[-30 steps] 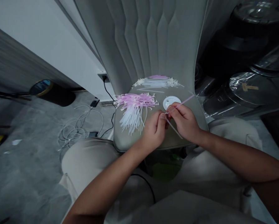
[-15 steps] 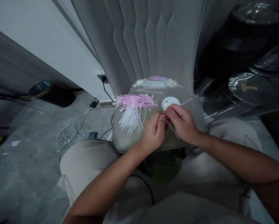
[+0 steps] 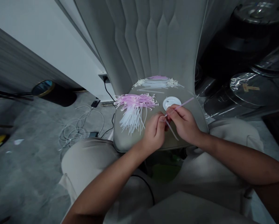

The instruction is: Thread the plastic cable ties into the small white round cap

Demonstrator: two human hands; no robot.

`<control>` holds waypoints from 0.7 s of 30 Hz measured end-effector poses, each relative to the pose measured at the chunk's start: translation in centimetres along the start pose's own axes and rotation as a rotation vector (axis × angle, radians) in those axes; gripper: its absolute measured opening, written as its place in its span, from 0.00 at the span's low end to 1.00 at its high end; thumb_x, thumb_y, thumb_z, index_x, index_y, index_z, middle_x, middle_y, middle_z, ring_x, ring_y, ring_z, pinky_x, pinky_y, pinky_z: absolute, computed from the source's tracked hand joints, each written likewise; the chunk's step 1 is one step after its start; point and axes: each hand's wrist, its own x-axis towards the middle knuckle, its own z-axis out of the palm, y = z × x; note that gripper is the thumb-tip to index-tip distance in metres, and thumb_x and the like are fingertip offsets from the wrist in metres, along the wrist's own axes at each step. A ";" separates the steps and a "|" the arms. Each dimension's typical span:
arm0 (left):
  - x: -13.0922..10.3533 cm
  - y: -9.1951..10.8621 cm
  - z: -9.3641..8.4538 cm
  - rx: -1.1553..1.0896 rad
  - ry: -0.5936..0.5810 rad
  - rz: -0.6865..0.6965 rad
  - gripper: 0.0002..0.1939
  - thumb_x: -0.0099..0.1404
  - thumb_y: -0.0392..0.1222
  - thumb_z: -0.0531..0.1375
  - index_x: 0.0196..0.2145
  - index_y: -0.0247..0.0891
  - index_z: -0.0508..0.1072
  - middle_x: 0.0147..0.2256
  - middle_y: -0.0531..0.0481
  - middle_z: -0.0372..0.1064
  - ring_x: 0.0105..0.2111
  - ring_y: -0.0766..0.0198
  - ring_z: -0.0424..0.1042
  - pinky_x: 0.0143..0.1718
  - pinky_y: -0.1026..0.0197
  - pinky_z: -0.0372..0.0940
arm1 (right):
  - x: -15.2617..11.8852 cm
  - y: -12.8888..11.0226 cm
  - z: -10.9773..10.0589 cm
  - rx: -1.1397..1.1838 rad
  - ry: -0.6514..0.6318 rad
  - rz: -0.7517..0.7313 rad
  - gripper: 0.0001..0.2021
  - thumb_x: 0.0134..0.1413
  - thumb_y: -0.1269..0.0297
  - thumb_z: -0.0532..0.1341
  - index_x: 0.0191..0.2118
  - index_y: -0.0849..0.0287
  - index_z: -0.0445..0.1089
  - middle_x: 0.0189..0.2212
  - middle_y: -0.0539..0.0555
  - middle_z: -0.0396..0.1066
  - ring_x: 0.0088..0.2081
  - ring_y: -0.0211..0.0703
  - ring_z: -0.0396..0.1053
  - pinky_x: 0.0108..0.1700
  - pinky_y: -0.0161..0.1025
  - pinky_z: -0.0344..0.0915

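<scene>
The grey padded chair seat [image 3: 129, 141] is leaving room at eight o'clock from the left hand [image 3: 154, 130], inside the seat's front edge. Fingers of that hand and the right hand [image 3: 182, 121] are gripping a slim pink plastic strip [image 3: 187, 102] pointing toward two o'clock; a slim whitish plastic strip [image 3: 172, 130] is jutting between them toward five.
</scene>
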 end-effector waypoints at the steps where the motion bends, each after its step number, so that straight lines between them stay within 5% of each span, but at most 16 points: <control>1: 0.0 0.0 0.0 -0.010 -0.001 -0.002 0.15 0.74 0.44 0.45 0.29 0.38 0.62 0.26 0.54 0.60 0.26 0.69 0.61 0.29 0.62 0.58 | 0.0 0.0 0.0 0.007 0.001 0.000 0.13 0.62 0.62 0.56 0.25 0.57 0.62 0.19 0.44 0.60 0.21 0.30 0.61 0.24 0.30 0.62; 21: 0.0 0.3 0.3 -0.135 0.009 -0.087 0.17 0.74 0.46 0.45 0.28 0.39 0.61 0.23 0.55 0.58 0.23 0.69 0.59 0.26 0.63 0.56 | 0.0 0.1 0.0 0.026 -0.014 0.036 0.13 0.61 0.61 0.57 0.25 0.57 0.63 0.19 0.44 0.61 0.21 0.31 0.62 0.24 0.31 0.62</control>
